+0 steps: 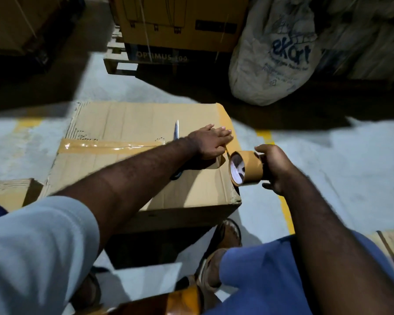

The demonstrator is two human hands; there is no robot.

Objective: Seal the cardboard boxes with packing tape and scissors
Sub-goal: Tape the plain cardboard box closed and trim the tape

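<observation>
Floor-set cardboard box (pixel 127 169): left hand (pixel 210 142) flat on it, right hand (pixel 274 169) gripping tape roll (pixel 245 168).

The left arm reaches forward and across, its hand (pixel 210 142) lying flat, palm down, fingers stretched out together. The right hand (pixel 274 169) hangs lower and just beside it, curled in a closed grip, thumb on top, forearm bare.
</observation>
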